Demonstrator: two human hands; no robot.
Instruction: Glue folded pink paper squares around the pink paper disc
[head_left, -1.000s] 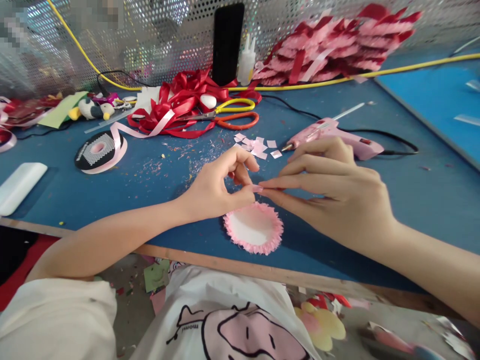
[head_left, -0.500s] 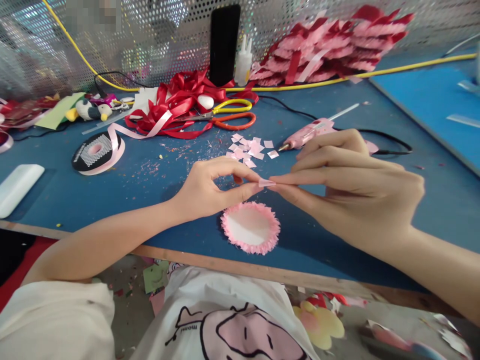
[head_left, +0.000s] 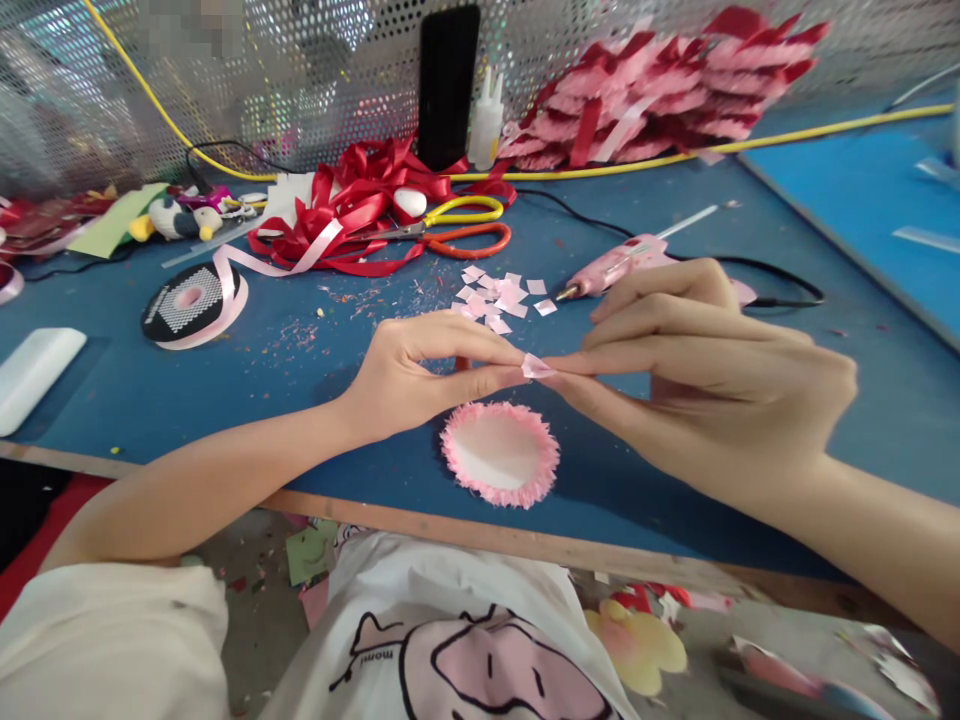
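Between the fingertips of both hands is a small pink ribbon piece (head_left: 536, 367), partly folded. My left hand (head_left: 424, 372) pinches its left end between thumb and forefinger. The other end is pinched by my right hand (head_left: 712, 375), whose remaining fingers are curled. Just below them on the table lies a white disc (head_left: 499, 450) edged with a pink fringed trim (head_left: 538, 490). Beyond my hands is a loose heap of small pink ribbon squares (head_left: 495, 297). A pink hot glue gun (head_left: 611, 268) rests behind my right hand, its nozzle close to the squares.
Scissors (head_left: 465, 228) lie against tangled red ribbon (head_left: 367, 200). A ribbon spool (head_left: 195, 305) and a white block (head_left: 37, 380) are at left. A phone (head_left: 448, 90) and bottle (head_left: 487, 120) stand behind, beside stacked pink and red trim (head_left: 660, 95). A yellow cable (head_left: 585, 172) crosses the back.
The ribbon piece has turned and folded between the fingertips, showing more of its surface. Both hands have shifted only slightly; the things on the table stay in place.
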